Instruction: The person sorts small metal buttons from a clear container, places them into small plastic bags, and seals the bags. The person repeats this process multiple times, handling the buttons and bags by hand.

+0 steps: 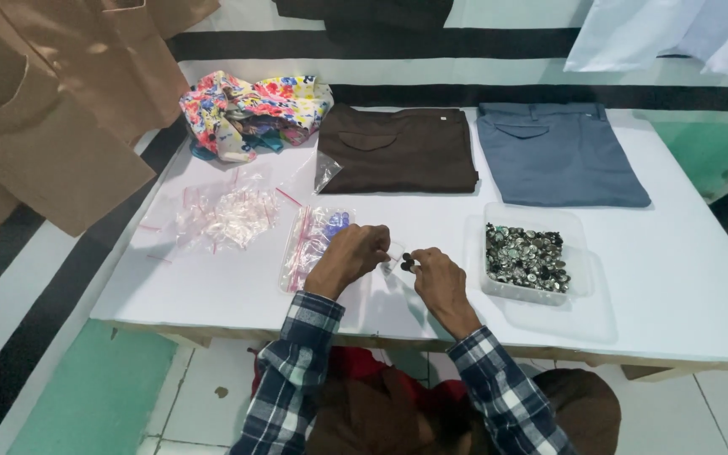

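Over the front of the white table [676, 278], my left hand [351, 257] pinches a small clear plastic bag [393, 262] at its edge. My right hand [434, 274] is just to the right of it, fingers closed on a few dark buttons [408, 261] at the bag's mouth. A clear plastic tub [580, 268] heaped with several dark and silvery buttons [526, 257] stands a short way right of my right hand. Both forearms wear plaid sleeves.
Left of my hands lie a zip bag with blue pieces [313, 240] and a heap of empty clear zip bags [225, 215]. At the back lie a floral cloth [250, 114], folded brown trousers [398, 150] and folded blue-grey trousers [558, 153]. Tan fabric [52, 101] hangs at the left.
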